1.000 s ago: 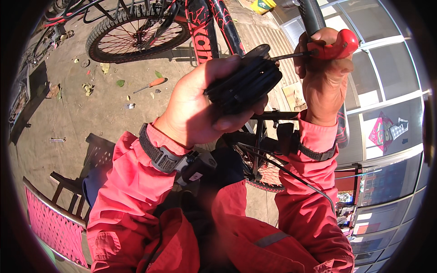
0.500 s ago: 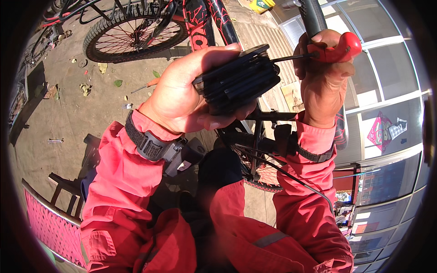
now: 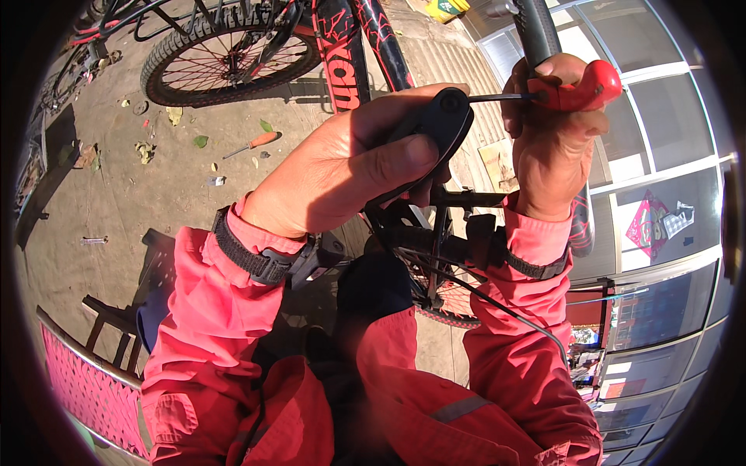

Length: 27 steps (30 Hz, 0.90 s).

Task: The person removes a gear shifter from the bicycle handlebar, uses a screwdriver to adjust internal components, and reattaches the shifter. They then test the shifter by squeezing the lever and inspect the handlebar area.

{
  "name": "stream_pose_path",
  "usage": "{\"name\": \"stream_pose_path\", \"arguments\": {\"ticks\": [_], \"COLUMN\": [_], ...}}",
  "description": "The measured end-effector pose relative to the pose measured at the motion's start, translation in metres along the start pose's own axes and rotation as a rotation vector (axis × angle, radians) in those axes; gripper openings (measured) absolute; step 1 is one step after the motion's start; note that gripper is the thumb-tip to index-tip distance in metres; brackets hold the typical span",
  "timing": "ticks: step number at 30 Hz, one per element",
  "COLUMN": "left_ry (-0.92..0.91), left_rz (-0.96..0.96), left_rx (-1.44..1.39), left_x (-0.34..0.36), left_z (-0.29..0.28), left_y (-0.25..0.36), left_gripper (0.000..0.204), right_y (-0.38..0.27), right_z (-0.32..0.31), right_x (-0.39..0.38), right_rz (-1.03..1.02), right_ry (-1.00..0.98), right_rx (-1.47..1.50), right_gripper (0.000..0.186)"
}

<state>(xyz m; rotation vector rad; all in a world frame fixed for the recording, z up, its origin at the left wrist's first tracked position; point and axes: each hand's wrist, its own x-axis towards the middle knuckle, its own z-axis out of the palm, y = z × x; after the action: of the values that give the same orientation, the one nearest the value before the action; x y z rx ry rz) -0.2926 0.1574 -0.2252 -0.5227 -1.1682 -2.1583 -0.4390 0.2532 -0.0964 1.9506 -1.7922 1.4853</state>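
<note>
My left hand is closed round a black folding multi-tool, thumb across its side. A thin dark metal shaft reaches from the tool to a red curved plastic piece. My right hand grips that red piece against a dark textured handlebar tube, fingers wrapped round both. The shaft's tip is hidden at the red piece. Below my hands lies part of a bicycle with a black cable running down past my right forearm.
A black and red bicycle frame and wheel lie ahead. An orange-handled screwdriver, leaves and small bits are on the ground. A pink-seated chair stands lower left. A glazed wall runs along the right.
My left hand has turned the black tool: its side plate with a round bolt now faces up and my thumb lies across it. My right hand has barely moved.
</note>
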Motion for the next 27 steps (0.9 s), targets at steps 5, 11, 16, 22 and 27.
{"name": "stream_pose_path", "arguments": {"ticks": [5,11,16,22,27], "left_ry": [0.062,-0.111,-0.128,-0.040,-0.087], "left_rz": [0.038,-0.099,-0.319,-0.367,-0.248], "left_rx": [-0.050,-0.346,-0.593,-0.329,-0.096], "left_x": [0.004,0.010,0.018,0.021,0.020], "left_z": [0.007,-0.008,-0.018,-0.020,-0.019], "left_y": [-0.011,-0.012,0.001,0.020,0.026], "left_gripper": [0.057,0.054,0.051,0.057,0.060], "right_y": [0.001,0.003,0.001,-0.001,0.000], "right_z": [0.000,0.000,-0.002,-0.001,-0.001], "right_x": [0.000,-0.001,0.000,-0.001,-0.001], "right_rz": [0.010,0.016,0.022,0.018,-0.020], "right_ry": [0.024,0.020,-0.005,-0.005,-0.023], "right_rx": [0.031,0.071,0.048,0.028,0.010], "right_gripper": [0.080,0.079,0.079,0.079,0.078]}}
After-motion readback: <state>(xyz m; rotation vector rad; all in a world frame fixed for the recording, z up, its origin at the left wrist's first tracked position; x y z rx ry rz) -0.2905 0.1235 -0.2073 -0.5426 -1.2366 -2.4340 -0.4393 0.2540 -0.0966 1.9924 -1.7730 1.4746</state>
